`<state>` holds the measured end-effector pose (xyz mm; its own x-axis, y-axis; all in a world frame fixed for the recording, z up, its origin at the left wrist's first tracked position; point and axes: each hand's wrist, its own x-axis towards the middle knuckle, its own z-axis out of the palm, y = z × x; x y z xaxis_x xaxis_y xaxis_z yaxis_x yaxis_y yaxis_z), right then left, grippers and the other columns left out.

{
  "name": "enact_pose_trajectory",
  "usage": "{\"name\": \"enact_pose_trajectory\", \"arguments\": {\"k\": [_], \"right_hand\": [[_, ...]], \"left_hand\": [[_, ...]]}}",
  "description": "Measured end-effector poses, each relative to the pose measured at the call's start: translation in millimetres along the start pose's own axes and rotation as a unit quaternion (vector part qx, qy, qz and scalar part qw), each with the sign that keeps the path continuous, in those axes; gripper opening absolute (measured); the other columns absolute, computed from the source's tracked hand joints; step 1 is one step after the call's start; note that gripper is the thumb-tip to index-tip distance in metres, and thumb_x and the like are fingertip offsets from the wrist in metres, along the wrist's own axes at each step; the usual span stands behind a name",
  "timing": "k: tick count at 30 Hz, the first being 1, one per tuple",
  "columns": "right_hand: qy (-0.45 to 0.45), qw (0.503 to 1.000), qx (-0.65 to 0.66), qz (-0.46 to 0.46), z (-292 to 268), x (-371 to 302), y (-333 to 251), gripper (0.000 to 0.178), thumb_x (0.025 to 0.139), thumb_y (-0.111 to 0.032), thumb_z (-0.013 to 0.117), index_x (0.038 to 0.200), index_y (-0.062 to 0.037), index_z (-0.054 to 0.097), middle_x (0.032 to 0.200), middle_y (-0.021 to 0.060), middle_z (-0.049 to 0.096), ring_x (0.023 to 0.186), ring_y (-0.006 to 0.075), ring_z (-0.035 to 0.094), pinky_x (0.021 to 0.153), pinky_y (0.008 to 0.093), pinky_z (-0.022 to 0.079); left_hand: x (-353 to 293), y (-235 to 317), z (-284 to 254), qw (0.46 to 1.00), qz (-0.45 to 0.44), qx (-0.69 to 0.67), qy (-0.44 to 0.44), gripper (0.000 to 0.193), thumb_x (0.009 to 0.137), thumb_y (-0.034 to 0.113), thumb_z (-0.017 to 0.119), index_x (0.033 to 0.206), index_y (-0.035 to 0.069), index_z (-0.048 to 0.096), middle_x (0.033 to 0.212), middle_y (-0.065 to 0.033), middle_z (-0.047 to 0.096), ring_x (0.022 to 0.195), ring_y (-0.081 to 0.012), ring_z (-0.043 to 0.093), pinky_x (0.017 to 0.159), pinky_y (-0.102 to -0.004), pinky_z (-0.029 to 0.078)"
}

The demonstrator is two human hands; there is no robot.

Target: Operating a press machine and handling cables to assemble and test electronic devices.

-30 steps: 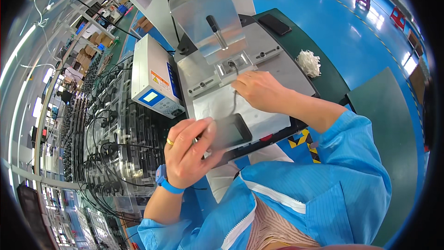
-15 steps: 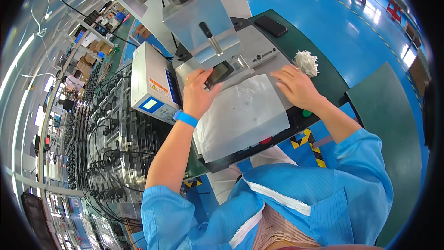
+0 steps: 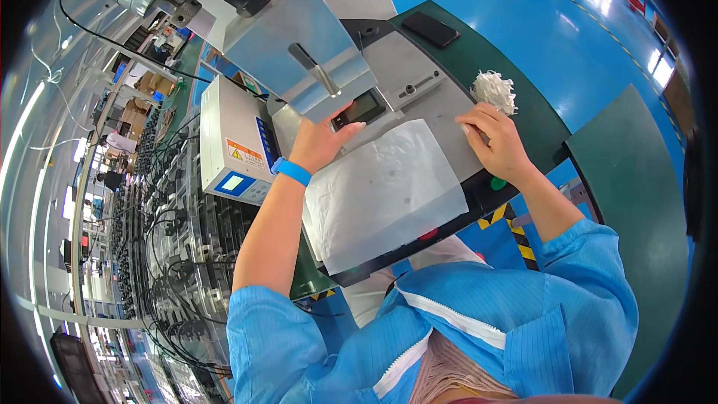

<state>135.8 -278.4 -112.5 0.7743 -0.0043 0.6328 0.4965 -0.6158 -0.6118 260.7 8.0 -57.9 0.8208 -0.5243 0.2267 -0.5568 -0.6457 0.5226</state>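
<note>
Below the machine's metal block (image 3: 303, 52), my left hand (image 3: 318, 142) holds a small dark rectangular device with a grey screen (image 3: 363, 108), thumb along its near edge. The device sits at the metal fixture (image 3: 393, 111) on the machine's base plate; whether it rests fully in the fixture is hidden. My right hand (image 3: 499, 142) hovers over the right part of the plate, fingers bent and slightly apart, with nothing visible in them. Near it is a bundle of white shreds (image 3: 494, 92). Between my forearms a white translucent sheet (image 3: 385, 194) covers the front of the base.
A control box (image 3: 232, 138) with a lit display stands left of the plate. A black phone (image 3: 430, 28) lies on the green tabletop (image 3: 516, 67) at the back. Green and red buttons (image 3: 498, 183) edge the base. Racks with cables (image 3: 187, 254) fill the left side.
My left hand has brought the device in under the block, against the fixture. My right hand has shifted slightly right, with its fingers more bent. The view has tilted a little.
</note>
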Motion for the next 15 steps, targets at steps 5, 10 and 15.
{"name": "enact_pose_trajectory", "arguments": {"k": [5, 10, 15], "right_hand": [[0.0, 1.0, 0.006, -0.004, 2.0, 1.2, -0.5, 0.014, 0.079, 0.003, 0.056, 0.09, -0.0022, 0.063, 0.081, 0.0054, 0.056, 0.073, 0.021, 0.051, 0.065, 0.0286, 0.042], [-0.045, 0.998, 0.03, -0.014, -0.3, 30.1, 5.0, 0.017, 0.08, 0.007, 0.052, 0.093, -0.0011, 0.061, 0.085, 0.0061, 0.054, 0.073, 0.0171, 0.048, 0.065, 0.0262, 0.038], [-0.073, 0.988, -0.062, -0.122, 75.7, 119.3, 18.0, 0.023, 0.081, -0.013, 0.051, 0.101, -0.0069, 0.062, 0.097, 0.0084, 0.059, 0.092, 0.0287, 0.052, 0.082, 0.0347, 0.042]], "left_hand": [[-1.8, -4.4, 3.2, 1.0, -0.016, -0.014, -0.019, 0.039, 0.084, 0.023, 0.065, 0.12, 0.007, 0.059, 0.12, -0.006, 0.06, 0.108, -0.0219, 0.055, 0.094, -0.029, 0.04], [0.6, 3.7, 3.9, 0.996, -0.088, -0.011, -0.025, 0.039, 0.086, 0.021, 0.063, 0.121, 0.006, 0.057, 0.12, -0.0064, 0.06, 0.109, -0.0224, 0.055, 0.094, -0.0292, 0.041], [-5.9, 2.5, 9.4, 0.998, -0.057, 0.014, -0.005, 0.04, 0.085, 0.02, 0.063, 0.122, 0.006, 0.056, 0.119, -0.0075, 0.061, 0.107, -0.0238, 0.057, 0.091, -0.0299, 0.042]]}}
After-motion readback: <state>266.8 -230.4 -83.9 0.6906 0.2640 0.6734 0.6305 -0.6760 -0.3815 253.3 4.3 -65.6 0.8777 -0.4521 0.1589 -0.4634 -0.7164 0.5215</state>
